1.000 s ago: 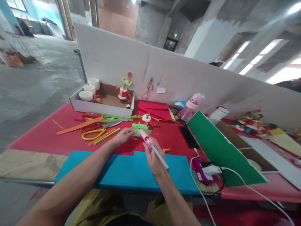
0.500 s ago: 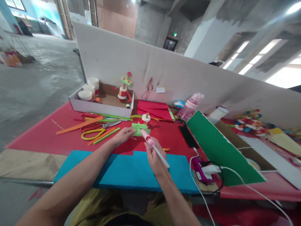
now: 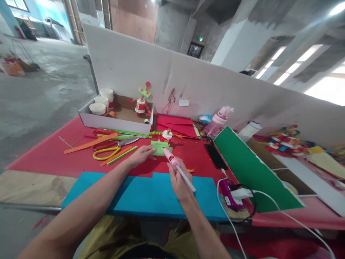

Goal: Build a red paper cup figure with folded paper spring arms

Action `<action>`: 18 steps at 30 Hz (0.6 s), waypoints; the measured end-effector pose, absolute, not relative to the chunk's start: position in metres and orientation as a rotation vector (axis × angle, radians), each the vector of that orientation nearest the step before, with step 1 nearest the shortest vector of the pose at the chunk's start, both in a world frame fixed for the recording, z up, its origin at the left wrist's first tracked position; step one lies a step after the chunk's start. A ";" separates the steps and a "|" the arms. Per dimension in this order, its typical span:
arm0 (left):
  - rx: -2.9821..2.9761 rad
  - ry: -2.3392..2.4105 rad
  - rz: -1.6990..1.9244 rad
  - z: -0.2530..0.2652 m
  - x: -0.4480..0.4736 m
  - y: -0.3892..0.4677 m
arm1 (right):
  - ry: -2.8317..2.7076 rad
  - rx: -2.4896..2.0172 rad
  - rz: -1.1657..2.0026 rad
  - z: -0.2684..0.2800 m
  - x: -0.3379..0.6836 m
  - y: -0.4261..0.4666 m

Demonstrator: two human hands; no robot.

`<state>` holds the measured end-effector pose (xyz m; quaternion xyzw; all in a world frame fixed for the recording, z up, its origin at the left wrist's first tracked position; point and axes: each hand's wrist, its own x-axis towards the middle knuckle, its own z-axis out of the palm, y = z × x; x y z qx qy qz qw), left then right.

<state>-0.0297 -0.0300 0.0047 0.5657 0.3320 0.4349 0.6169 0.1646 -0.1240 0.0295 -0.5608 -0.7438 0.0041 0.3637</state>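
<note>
My right hand (image 3: 180, 178) is wrapped round a pink glue gun (image 3: 171, 159), with a clear glue stick (image 3: 187, 180) jutting from its back end. The gun's nozzle meets, or hovers just over, a folded piece of green paper (image 3: 159, 148); I cannot tell which. At the paper's left edge, the fingers of my left hand (image 3: 142, 155) pinch it against the red table cover. Just behind the paper stands an upturned paper cup (image 3: 167, 135) with coiled paper strips at its sides and top.
Scissors with yellow handles (image 3: 107, 154) and paper strips (image 3: 90, 144) lie left. Behind them, a shallow box (image 3: 115, 124) holds paper cups and a finished cup figure (image 3: 140, 107). To the right are a phone (image 3: 215, 156), a purple power strip (image 3: 231, 196), cables and a green board (image 3: 252, 169).
My right hand has shifted slightly to the right with the glue gun, its nozzle sliding along the green paper. My left hand stays on the paper.
</note>
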 end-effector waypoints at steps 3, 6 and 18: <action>1.313 0.763 0.998 0.003 -0.030 -0.029 | -1.897 -1.446 0.033 0.032 0.165 -0.125; 1.329 0.775 0.984 0.002 -0.030 -0.029 | -1.889 -1.438 0.044 0.034 0.165 -0.126; 1.315 0.770 0.965 0.002 -0.031 -0.028 | -1.881 -1.452 0.040 0.034 0.169 -0.126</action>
